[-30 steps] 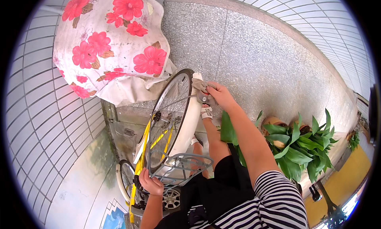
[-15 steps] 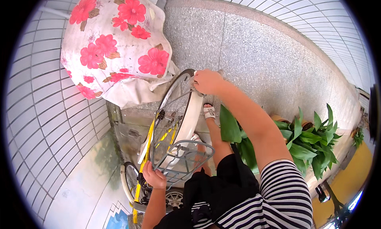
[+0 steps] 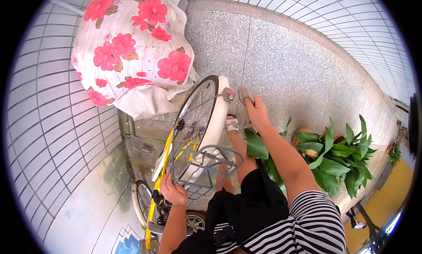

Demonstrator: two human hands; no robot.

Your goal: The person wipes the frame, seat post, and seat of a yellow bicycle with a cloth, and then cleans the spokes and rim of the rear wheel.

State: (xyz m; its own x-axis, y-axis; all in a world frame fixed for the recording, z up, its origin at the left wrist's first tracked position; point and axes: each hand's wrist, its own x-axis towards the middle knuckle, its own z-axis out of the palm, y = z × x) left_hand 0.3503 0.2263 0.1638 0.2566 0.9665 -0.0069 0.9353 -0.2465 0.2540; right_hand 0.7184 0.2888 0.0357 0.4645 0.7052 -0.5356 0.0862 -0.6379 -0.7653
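A yellow-framed bicycle [image 3: 164, 157] stands before me, its rear wheel [image 3: 196, 105] under a white mudguard [image 3: 222, 108]. A small red reflector [image 3: 229, 95] sits on the mudguard's far end. My left hand [image 3: 174, 190] is closed around the near-left edge of the grey wire rear rack [image 3: 206, 172]. Just right of the reflector, my right hand [image 3: 258, 112] pinches a bunched grey-brown rag [image 3: 245, 95]. The rag is apart from the mudguard.
A white cover with pink flowers [image 3: 132, 47] drapes over something large at the far left. Potted broad-leaved plants [image 3: 336, 161] line the right side. White tiled walls [image 3: 48, 95] stand on both sides of the speckled floor [image 3: 285, 65]. Another wheel [image 3: 143, 200] shows at lower left.
My right hand has left the mudguard's far end and moved right and nearer with the rag, uncovering the reflector. My left hand keeps its hold on the rack.
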